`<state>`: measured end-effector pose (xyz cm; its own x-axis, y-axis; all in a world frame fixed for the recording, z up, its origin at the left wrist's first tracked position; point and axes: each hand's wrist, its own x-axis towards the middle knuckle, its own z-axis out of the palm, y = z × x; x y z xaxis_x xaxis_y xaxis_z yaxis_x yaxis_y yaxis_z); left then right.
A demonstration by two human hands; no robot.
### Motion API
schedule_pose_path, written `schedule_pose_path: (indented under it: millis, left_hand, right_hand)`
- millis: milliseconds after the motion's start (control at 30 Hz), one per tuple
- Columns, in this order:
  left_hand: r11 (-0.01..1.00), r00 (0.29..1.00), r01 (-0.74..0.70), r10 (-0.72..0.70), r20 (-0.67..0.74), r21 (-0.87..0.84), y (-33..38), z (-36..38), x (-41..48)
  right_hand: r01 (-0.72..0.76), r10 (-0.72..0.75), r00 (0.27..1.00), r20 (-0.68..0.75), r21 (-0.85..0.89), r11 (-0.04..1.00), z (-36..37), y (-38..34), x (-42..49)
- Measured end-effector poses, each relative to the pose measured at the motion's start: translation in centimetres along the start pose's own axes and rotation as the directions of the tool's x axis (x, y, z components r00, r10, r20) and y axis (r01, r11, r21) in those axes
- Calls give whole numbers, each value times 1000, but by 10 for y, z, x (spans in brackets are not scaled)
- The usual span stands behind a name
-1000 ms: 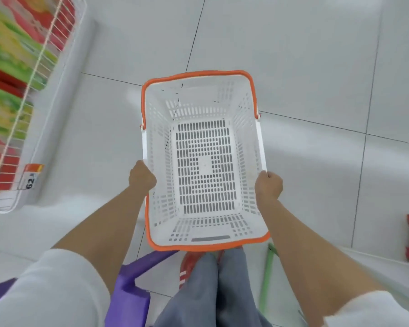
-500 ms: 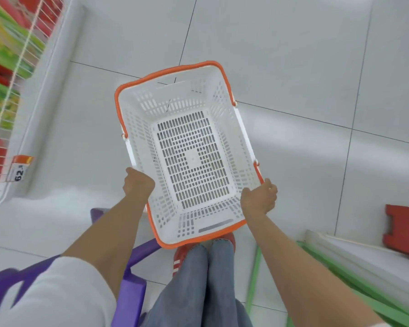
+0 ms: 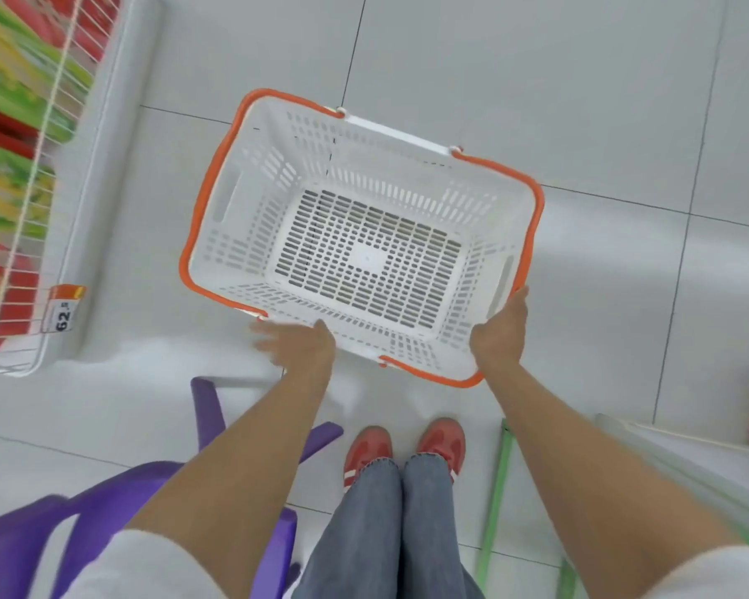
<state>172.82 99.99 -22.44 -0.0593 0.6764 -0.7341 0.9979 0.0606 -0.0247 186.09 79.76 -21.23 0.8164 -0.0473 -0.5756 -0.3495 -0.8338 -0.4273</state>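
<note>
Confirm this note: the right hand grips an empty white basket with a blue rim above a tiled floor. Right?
No: the head view shows the rim is orange, not blue. Otherwise right: the right hand grips the empty white basket above the tiled floor.

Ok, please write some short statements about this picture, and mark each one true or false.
1. The basket holds groceries. False: it is empty.
2. Its rim is orange. True.
3. The right hand holds the basket at one end. True.
4. The left hand is a closed fist. False: its fingers are spread.
5. The shoes are red. True.
</note>
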Motion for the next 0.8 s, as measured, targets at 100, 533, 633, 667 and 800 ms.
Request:
schedule_pose_path:
  millis: [100, 533, 633, 667, 800]
  left_hand:
    - [899, 897, -311, 385, -218, 308, -14, -24, 14]
    - [808, 966, -225, 256, 19, 545, -28, -25, -2]
    - [789, 916, -337, 401, -14, 514, -8, -36, -24]
    - [791, 893, -397, 450, -3, 465, 3, -41, -32]
    - [688, 779, -605, 615, 122, 400, 48, -58, -71]
  right_hand:
    - [31, -31, 1000, 4, -27, 999, -8, -10, 22]
    - [136, -123, 984, 132, -95, 986, -24, -15, 16]
    - [201, -204, 979, -23, -92, 975, -37, -17, -2]
    - [186, -190, 980, -53, -80, 979, -42, -18, -11]
    - [68, -59, 991, -122, 74, 995, -51, -21, -47]
